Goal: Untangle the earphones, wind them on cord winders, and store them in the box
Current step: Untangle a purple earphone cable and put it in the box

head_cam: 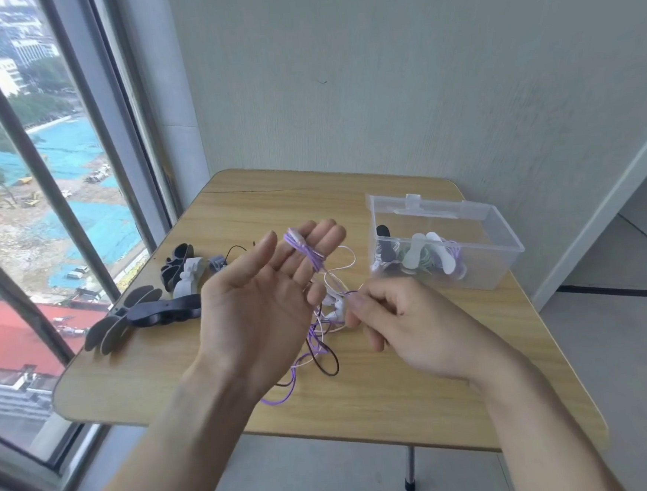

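Cord (pixel 315 255) wraps the spread fingers of the left hand (pixel 263 292), likely as a spool. The right hand (pixel 393 317) pinches the cord taut for feeding.

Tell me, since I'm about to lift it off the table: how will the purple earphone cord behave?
Likely floppy: the purple earphone cord droops in loose loops below the left hand. Probably light, being thin. It may snag, since a dark cord crosses it.

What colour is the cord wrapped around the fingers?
Purple cord, wound round the left hand; head view.

Left hand (pixel 255 289) wears coiled purple earphone cord (pixel 313 255); right hand (pixel 393 317) pinches its strand.
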`<state>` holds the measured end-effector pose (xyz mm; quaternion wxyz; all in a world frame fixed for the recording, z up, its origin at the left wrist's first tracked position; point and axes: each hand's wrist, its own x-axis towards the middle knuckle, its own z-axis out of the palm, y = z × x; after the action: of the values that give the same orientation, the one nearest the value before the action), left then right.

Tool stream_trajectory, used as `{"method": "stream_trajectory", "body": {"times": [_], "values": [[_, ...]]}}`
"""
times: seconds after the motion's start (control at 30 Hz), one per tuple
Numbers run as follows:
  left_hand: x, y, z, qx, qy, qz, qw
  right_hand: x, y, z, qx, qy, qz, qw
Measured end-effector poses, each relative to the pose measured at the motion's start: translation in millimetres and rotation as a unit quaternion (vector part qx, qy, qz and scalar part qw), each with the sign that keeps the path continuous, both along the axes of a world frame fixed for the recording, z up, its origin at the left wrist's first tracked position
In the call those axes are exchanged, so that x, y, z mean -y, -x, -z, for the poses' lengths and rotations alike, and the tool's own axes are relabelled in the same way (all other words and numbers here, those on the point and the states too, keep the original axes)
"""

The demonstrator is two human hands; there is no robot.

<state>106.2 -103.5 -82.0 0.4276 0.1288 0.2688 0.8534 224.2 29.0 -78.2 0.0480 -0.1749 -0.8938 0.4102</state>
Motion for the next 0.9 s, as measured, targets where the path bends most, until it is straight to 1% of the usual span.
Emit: {"method": "stream_trajectory", "body": {"times": [0.03,0.07,0.1,0.13,0.2,0.27,0.3,0.37,0.4,0.43,0.47,0.57,0.67,0.7,0.8,0.9], "values": [[-1.4,1.0,-0.3,-0.015,0.01,-0.023,1.0,2.8,-1.0,-2.9,0.019,-0.005,-0.014,1.0],[-2.9,2.7,1.0,-0.05,0.039,-0.052,0.997,5.4,-2.2,-5.7,0.033,-0.002,-0.027,0.999],[-4.7,3.9,2.9,-0.108,0.083,-0.083,0.987,8.0,-3.7,-9.5,0.044,0.009,-0.035,0.998],[-6.2,3.8,5.4,-0.19,0.137,-0.11,0.966,10.6,-5.8,-13.8,0.052,0.027,-0.038,0.998],[-7.9,0.6,12.1,-0.341,0.204,-0.14,0.907,14.5,-10.1,-23.3,0.059,0.054,-0.048,0.996],[-8.4,-5.4,18.7,-0.425,0.228,-0.145,0.864,13.0,-13.6,-29.9,0.036,0.037,-0.054,0.997],[-8.1,-7.8,21.1,-0.474,0.24,-0.148,0.834,11.4,-15.6,-32.4,0.011,0.033,-0.045,0.998],[-7.6,-12.9,22.9,-0.578,0.259,-0.182,0.752,4.3,-20.5,-36.6,-0.05,0.047,-0.006,0.998],[-7.0,-14.1,22.8,-0.609,0.258,-0.2,0.722,0.4,-23.3,-38.2,-0.077,0.06,0.013,0.995],[-6.6,-14.7,21.3,-0.622,0.255,-0.208,0.711,-3.2,-26.3,-39.8,-0.097,0.072,0.029,0.992],[-6.7,-15.5,19.8,-0.625,0.248,-0.207,0.711,-7.7,-29.4,-40.2,-0.11,0.067,0.042,0.991],[-6.2,-17.4,16.5,-0.628,0.249,-0.184,0.714,-22.5,-35.3,-35.4,-0.113,-0.002,0.062,0.992],[-6.7,-19.4,19.0,-0.645,0.254,-0.175,0.699,-30.0,-37.6,-29.1,-0.099,-0.018,0.096,0.99],[-7.3,-20.4,20.3,-0.641,0.256,-0.174,0.702,-31.0,-37.8,-28.0,-0.094,-0.018,0.11,0.989],[-6.7,-24.1,19.7,-0.59,0.253,-0.162,0.749,-30.9,-37.8,-25.6,-0.069,0.0,0.134,0.989],[-5.7,-27.9,20.0,-0.587,0.235,-0.163,0.757,-30.8,-36.2,-21.7,-0.06,0.001,0.091,0.994]]}}
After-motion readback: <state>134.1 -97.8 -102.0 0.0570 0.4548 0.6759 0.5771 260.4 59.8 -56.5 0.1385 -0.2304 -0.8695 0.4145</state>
